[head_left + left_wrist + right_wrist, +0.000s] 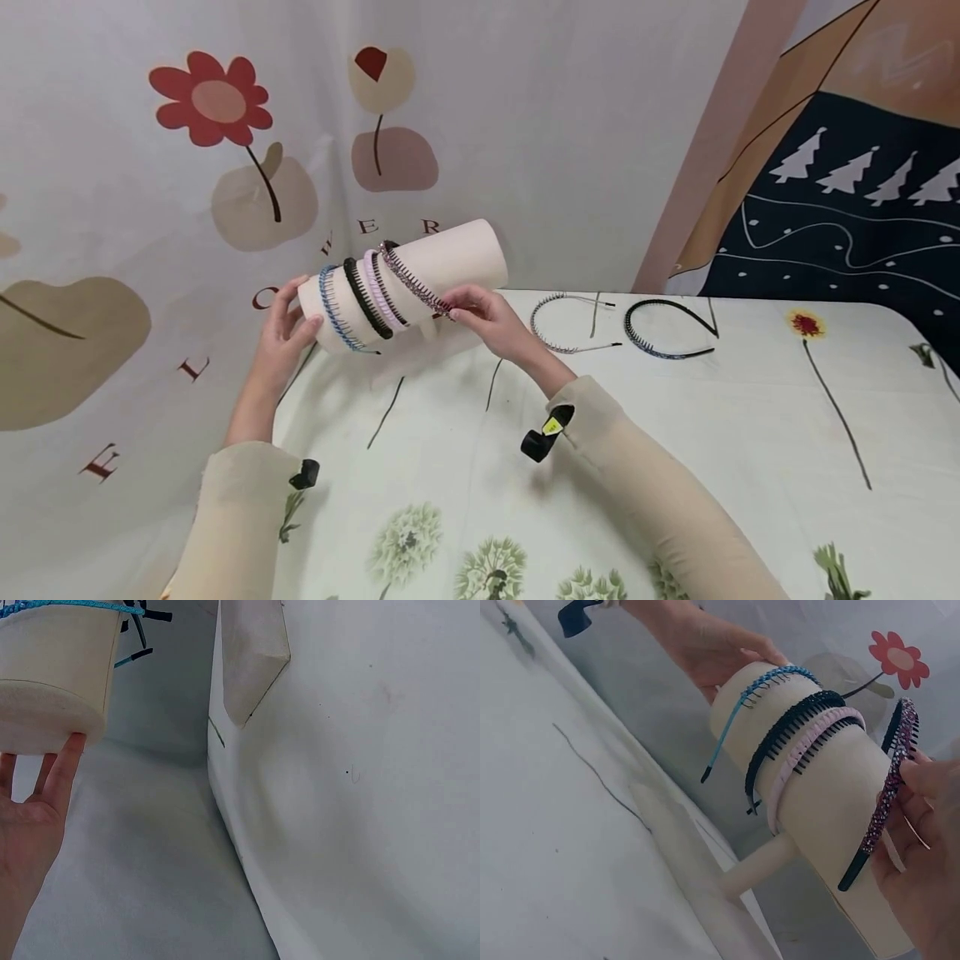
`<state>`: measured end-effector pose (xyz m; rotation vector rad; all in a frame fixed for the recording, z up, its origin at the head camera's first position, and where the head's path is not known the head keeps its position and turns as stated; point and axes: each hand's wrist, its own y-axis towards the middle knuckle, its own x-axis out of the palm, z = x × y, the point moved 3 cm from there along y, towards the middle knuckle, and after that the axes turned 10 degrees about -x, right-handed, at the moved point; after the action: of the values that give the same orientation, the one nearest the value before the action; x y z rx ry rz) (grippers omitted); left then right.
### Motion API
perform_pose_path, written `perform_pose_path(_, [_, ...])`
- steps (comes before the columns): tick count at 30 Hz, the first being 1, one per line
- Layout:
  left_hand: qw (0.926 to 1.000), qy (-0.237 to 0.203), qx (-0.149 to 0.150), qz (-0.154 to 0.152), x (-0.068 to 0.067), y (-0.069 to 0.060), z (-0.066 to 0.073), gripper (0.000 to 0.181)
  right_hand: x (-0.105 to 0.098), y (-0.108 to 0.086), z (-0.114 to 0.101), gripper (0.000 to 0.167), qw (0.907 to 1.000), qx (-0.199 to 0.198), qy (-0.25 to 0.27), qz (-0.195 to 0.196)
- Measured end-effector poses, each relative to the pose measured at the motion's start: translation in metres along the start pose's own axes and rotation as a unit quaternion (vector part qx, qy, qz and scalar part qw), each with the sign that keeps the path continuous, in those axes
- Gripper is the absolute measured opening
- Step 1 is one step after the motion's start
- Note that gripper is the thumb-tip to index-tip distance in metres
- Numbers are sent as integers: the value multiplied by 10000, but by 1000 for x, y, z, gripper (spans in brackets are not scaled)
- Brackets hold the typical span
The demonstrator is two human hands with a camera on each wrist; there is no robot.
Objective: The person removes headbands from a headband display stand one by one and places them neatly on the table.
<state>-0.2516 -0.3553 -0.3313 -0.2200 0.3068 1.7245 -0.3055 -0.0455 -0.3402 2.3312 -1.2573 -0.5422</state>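
Note:
A cream cylindrical headband stand (pixel 457 254) lies horizontally on a short post, tilted in the head view. Its left end is held by my left hand (pixel 283 333), with thumb in front and fingertips against the end in the left wrist view. My right hand (pixel 491 321) pinches a dark red beaded headband (pixel 415 283) with comb teeth, slanted across the cylinder. Around the stand sit a blue headband (pixel 330 308), a black headband (pixel 363 300) and a pink headband (pixel 381 292). The right wrist view shows the beaded headband's dark tip below my fingers.
To the right on the white flower-print tablecloth (pixel 675 442) lie a silver toothed headband (pixel 542 333) and a black headband with a bluish side (pixel 656 356). A printed curtain (pixel 525 125) hangs right behind the stand. The stand's base (pixel 682 847) rests on the cloth.

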Motion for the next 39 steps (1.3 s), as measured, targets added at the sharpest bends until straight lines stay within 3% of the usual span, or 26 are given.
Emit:
perform_pose_path(4, [9999,-97,2,-57,3,-7,11,58,-2,-2,0,22,9983,-14,-575,57])
perform_pose_path(10, [9999,-103,46,-57,6,-14,21,58,-12,-2,-3,20,9905,-260,-1213,588])
perform_pose_path(14, [9999,-131,76,-54,3,-9,13,58,-20,-4,-2,20,9824,-369,-1630,833])
perform_pose_path(21, [9999,-65,153,-34,-2,3,-5,58,-32,-5,-2,20,9745,-176,-1930,1133])
perform_pose_path(31, [9999,-93,109,-52,-4,8,-8,60,-48,-2,-3,21,9651,-165,-2204,1404])
perform_pose_path(39, [10000,75,-12,-33,-3,7,-6,59,-60,-1,-3,23,9613,204,-2248,1582])
